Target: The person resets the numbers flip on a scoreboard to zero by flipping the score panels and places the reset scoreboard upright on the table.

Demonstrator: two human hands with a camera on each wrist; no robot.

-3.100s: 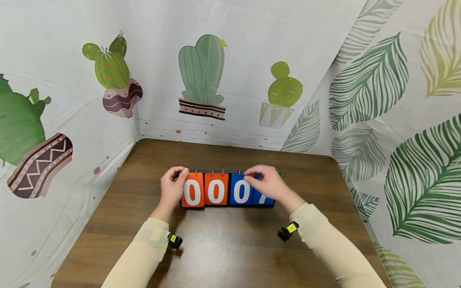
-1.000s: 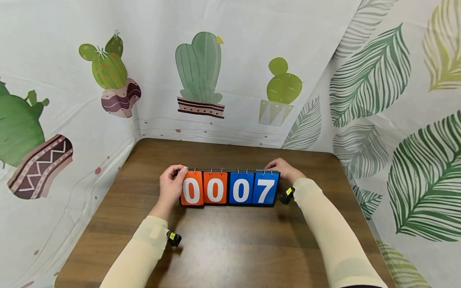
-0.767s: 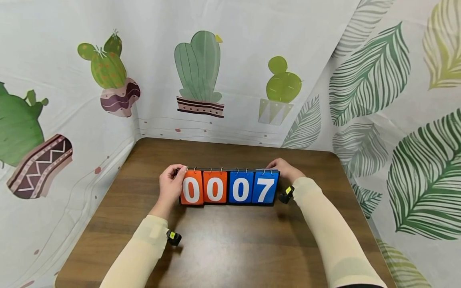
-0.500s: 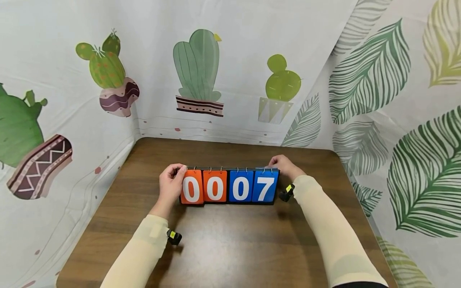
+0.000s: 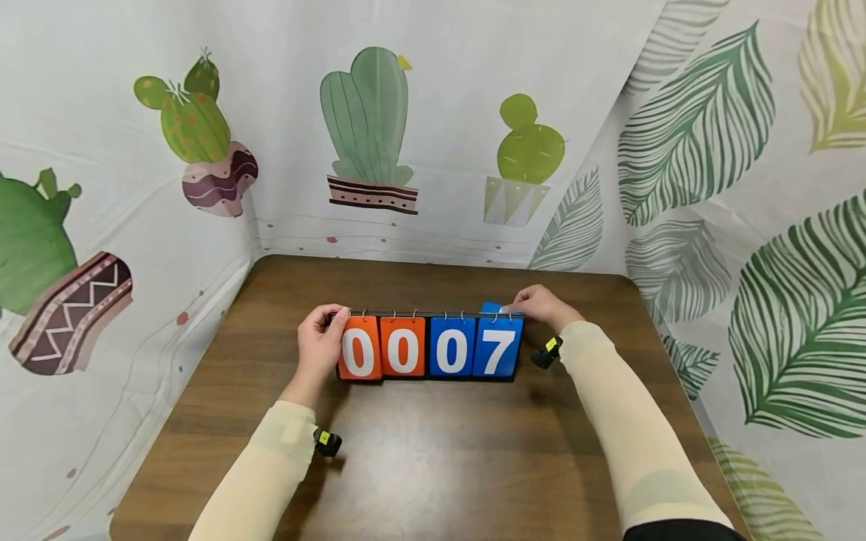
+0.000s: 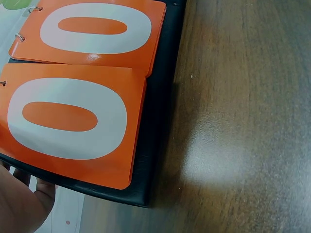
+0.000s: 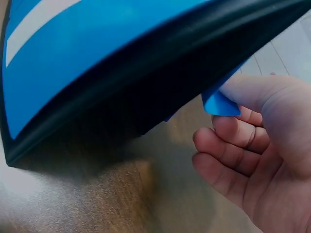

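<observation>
A flip scoreboard (image 5: 428,347) with a black backing stands tilted on the wooden table. It reads 00 on orange cards (image 5: 347,361) and 07 on blue cards (image 5: 481,364). My left hand (image 5: 318,346) grips its upper left corner, thumb in front; in the left wrist view part of that hand (image 6: 20,206) shows at the board's side edge. Behind the upper right end, my right hand (image 5: 543,306) pinches a blue card (image 5: 490,307) whose end rises above the rings. The right wrist view shows that blue card (image 7: 219,105) between thumb and index finger of the right hand (image 7: 277,141), other fingers curled.
The brown wooden table (image 5: 419,466) extends around the scoreboard. White cloth (image 5: 453,98) printed with cacti hangs behind and at left, leaf-patterned cloth (image 5: 704,300) at right. A small black camera (image 5: 328,442) sits on the left wrist, another camera (image 5: 546,353) on the right.
My right hand has gone from the front of the blue cards to behind the right end, then up slightly, raising a blue card's end into sight. The left hand keeps its grip.
</observation>
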